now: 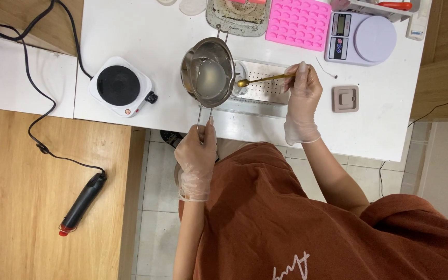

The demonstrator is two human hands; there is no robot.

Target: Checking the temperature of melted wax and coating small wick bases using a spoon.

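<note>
Fingers [202,136] of left hand [197,158] closed around steel pot [208,72] handle, near table [146,31] front edge. Right hand [302,98] pinches gold spoon [263,80], bowl beside pot rim. Hotplate [121,85] left.

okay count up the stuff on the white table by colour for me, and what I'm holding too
Silver: 3, melting pot, perforated tray, grimy tray
Gold: 1, spoon
Pink: 1, silicone mold
White: 1, hot plate
Lilac: 1, kitchen scale
Beige: 1, small square holder
Total: 8
</note>
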